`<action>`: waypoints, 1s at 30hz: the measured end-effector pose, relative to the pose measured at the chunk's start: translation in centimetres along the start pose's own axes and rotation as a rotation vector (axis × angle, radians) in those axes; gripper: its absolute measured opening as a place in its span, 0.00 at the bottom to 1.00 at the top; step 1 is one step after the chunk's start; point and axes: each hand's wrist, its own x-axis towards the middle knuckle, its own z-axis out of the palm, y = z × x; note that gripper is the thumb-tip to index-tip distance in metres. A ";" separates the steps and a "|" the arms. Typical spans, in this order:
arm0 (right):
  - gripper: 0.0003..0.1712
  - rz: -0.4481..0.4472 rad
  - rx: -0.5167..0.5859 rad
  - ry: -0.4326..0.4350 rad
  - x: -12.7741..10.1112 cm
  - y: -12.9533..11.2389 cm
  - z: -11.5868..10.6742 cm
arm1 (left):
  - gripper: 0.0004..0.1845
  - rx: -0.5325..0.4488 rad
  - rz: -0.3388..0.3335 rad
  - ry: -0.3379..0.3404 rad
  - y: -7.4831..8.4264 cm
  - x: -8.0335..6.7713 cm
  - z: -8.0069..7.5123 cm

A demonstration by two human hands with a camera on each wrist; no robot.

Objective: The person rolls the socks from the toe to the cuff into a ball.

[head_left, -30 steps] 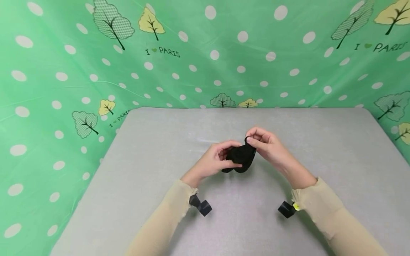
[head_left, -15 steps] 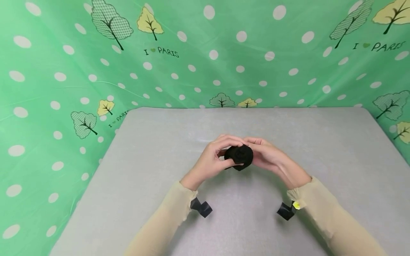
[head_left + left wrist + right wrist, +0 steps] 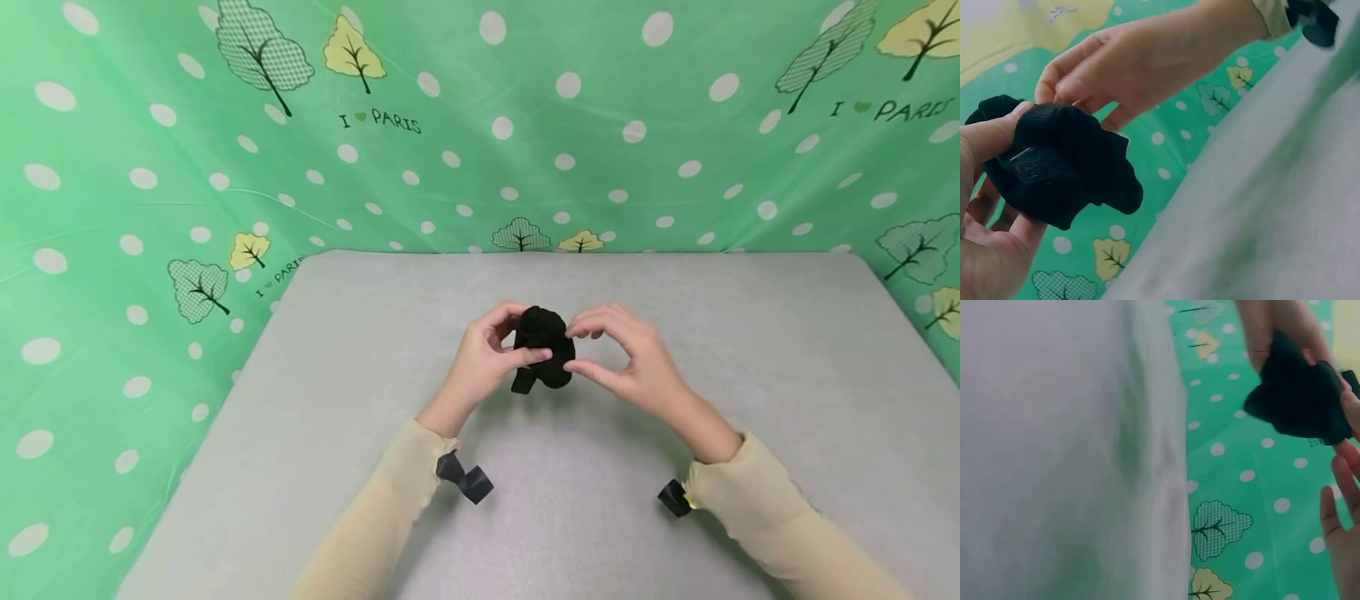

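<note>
A balled bundle of black knit cloth [image 3: 542, 333], like rolled-up socks, is held over the table. My left hand [image 3: 487, 350] grips it from the left, thumb across the near side and fingers behind. A short flap hangs below the thumb. At its right edge is my right hand [image 3: 633, 354], thumb and fingers spread in a wide curve with the tips right at the cloth. Folded layers of the bundle [image 3: 1072, 162] and a small pale mark show in the left wrist view. From the right wrist view, the bundle [image 3: 1304, 394] has a pointed flap sticking out.
A grey table [image 3: 585, 517] lies beneath both hands. Behind it and along its sides hangs a green dotted curtain [image 3: 465, 183] with printed trees. Small black devices are strapped at the left wrist [image 3: 475, 483] and the right wrist [image 3: 673, 497].
The bundle has shifted left and slightly farther away with the left hand, and turned. The right hand pinched a raised edge, then closed in around the bundle, and now has drawn back to its right edge.
</note>
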 end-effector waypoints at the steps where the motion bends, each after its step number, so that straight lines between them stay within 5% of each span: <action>1: 0.20 -0.044 -0.057 -0.014 0.0 0.0 0.0 | 0.22 0.006 -0.001 0.006 0.0 0.0 0.0; 8: 0.11 -0.218 -0.397 -0.195 0.4 -0.1 -0.1 | 0.21 0.000 -0.054 0.040 -0.5 0.3 -0.4; 11: 0.07 -0.267 -0.428 -0.229 0.3 0.1 -0.1 | 0.18 -0.158 -0.121 0.120 -0.2 0.5 -0.8; 15: 0.12 -0.277 -0.338 -0.161 -0.2 0.4 0.3 | 0.18 -0.489 -0.166 0.312 0.9 1.0 -1.3; 19: 0.18 -0.273 -0.228 -0.013 -0.2 0.4 1.4 | 0.19 -0.659 -0.135 0.429 2.2 1.2 -0.8; 24: 0.18 -0.243 -0.269 0.151 0.5 0.2 3.1 | 0.15 -0.782 -0.181 0.432 2.5 1.0 0.9; 30: 0.11 -0.119 -0.287 0.171 0.6 0.2 3.5 | 0.14 -0.780 -0.208 0.405 2.4 0.4 1.5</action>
